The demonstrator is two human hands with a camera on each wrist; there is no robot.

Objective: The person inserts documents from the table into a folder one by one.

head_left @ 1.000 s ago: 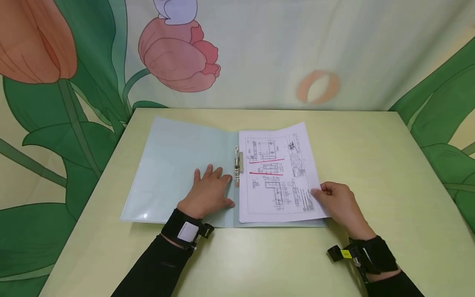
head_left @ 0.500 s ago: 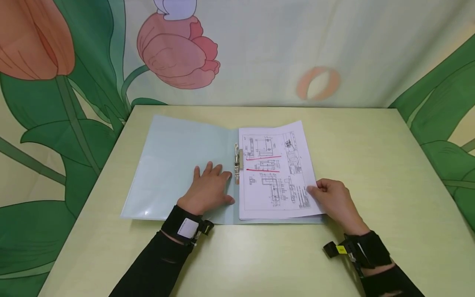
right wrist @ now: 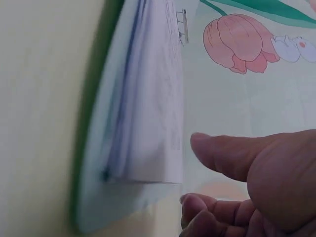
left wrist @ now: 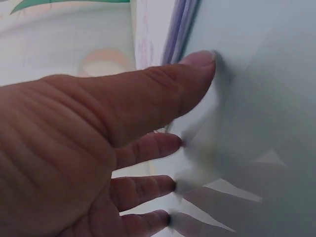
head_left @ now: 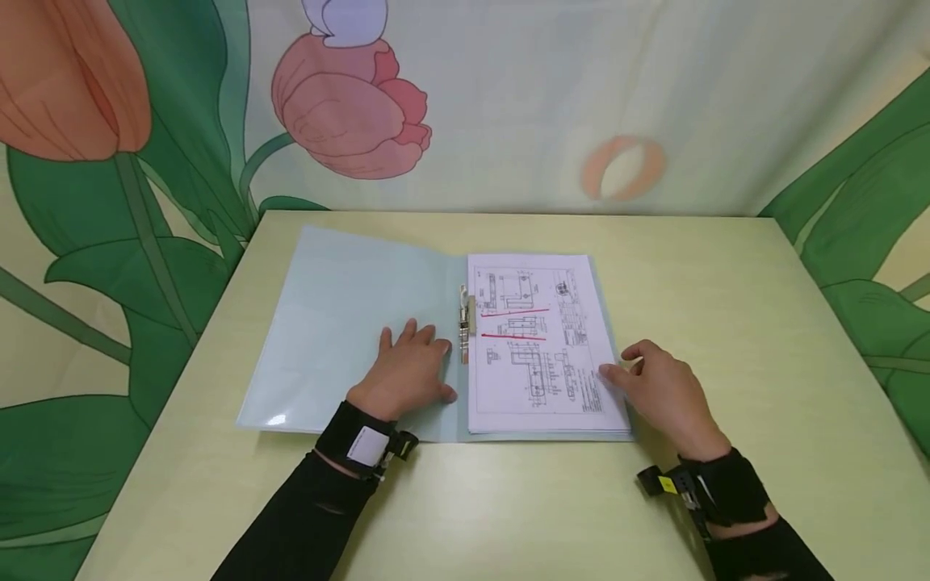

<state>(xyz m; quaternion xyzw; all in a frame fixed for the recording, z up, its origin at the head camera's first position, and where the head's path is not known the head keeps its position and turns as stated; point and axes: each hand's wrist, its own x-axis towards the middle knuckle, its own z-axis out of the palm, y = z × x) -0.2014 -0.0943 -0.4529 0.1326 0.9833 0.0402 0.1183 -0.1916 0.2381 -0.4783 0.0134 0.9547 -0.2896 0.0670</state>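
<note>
A light blue ring folder [head_left: 349,282] lies spread on the table, its metal clip [head_left: 467,323] near the spine. Printed drawing sheets [head_left: 538,387] are stacked flat on its right half, the top one marked with two red lines. My left hand [head_left: 407,375] rests with spread fingers on the bare left cover, beside the clip. In the left wrist view, the thumb [left wrist: 197,74] and fingertips touch the cover. My right hand [head_left: 664,395] is at the stack's lower right edge. In the right wrist view, nothing is between its thumb [right wrist: 217,150] and loosely bent fingers [right wrist: 197,207].
The pale yellow table [head_left: 726,298] extends on both sides of the folder. Behind its far edge hangs a curtain [head_left: 508,105] printed with flowers and leaves. Both wrists wear black straps with small cameras.
The top sheet, lifted at its right edge by my right hand before, now lies flat on the stack. My right hand has let go of it. My left hand has stayed in place.
</note>
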